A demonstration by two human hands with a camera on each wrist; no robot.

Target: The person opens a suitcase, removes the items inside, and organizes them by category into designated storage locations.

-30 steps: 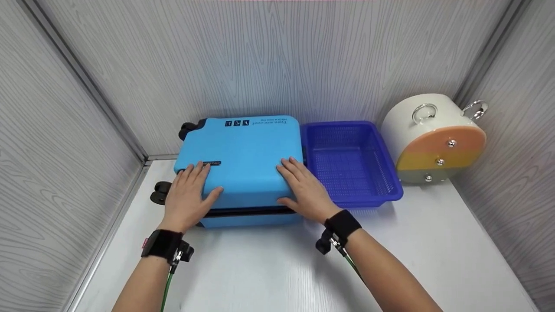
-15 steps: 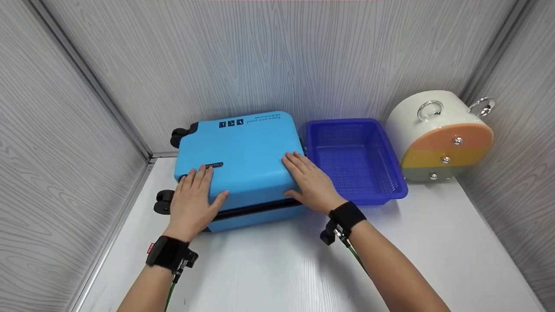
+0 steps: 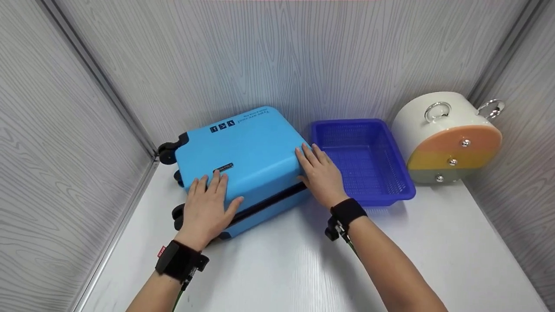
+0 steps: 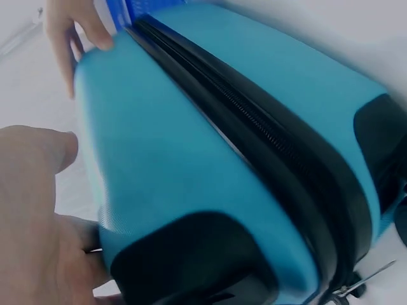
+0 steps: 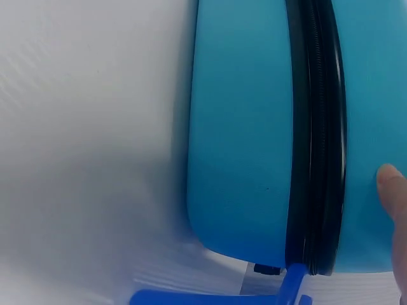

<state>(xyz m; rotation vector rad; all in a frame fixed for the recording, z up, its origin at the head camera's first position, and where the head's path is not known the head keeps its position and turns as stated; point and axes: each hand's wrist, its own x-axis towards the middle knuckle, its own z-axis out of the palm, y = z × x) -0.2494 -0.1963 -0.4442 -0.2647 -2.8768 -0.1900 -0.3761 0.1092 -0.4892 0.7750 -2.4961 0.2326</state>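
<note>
A light blue hard-shell suitcase [image 3: 243, 147] lies flat on the white table, turned at an angle, its black wheels [image 3: 168, 152] to the left. My left hand [image 3: 207, 208] rests on its near left corner, fingers straight over the lid and thumb spread. On the near right corner lies my right hand [image 3: 321, 175], with fingers extended along the edge. The black zipper [image 5: 318, 133] runs closed along the side facing me in the right wrist view. In the left wrist view, a black corner guard [image 4: 197, 260] shows beside the left hand.
A blue plastic basket [image 3: 405, 186] stands right of the suitcase, close to its corner. Farther right sits a white drum-shaped box [image 3: 407, 117] with an orange, yellow and green front and metal rings. Grey wood-grain walls [image 3: 277, 56] enclose the back and sides.
The suitcase has rotated counterclockwise in the head view, its right end swinging away from me and its near left corner coming closer. Both hands have moved with it, staying on the lid.
</note>
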